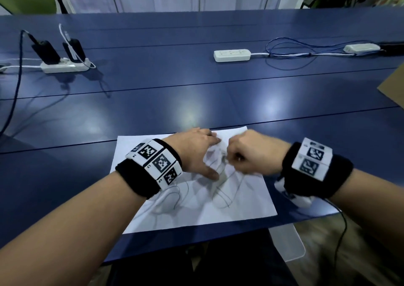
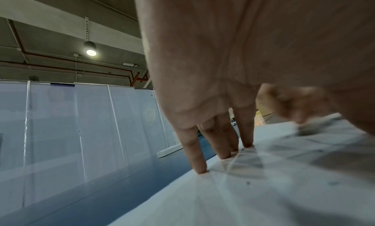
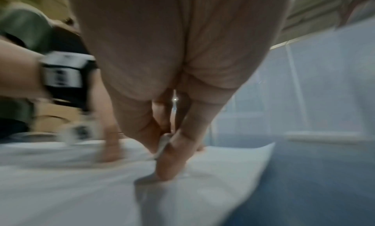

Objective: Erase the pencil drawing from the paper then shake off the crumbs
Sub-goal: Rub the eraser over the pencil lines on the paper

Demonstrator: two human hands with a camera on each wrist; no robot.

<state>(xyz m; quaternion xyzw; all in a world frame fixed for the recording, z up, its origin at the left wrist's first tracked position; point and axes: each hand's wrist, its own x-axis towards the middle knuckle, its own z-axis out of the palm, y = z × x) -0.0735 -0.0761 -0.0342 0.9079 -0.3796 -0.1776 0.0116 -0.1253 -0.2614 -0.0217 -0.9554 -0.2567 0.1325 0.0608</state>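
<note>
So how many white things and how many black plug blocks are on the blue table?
White power strips: 3
White paper: 1
Black plug blocks: 2
Total: 6

The paper (image 1: 229, 202) is a thin, matt white sheet, its surface marked with grey pencil lines (image 1: 225, 200) and smudged graphite. It lies on a table (image 1: 196, 93) with a smooth, dark blue, semi-glossy top that reflects the ceiling lights as soft patches. The eraser (image 3: 163, 143) pinched in the right hand (image 1: 249, 154) looks white and matt. Both wrists carry black, soft knitted cloth bands (image 1: 140, 183) with hard white plastic marker blocks (image 1: 156, 161). The power strips (image 1: 232, 55) are smooth, glossy white plastic.
</note>
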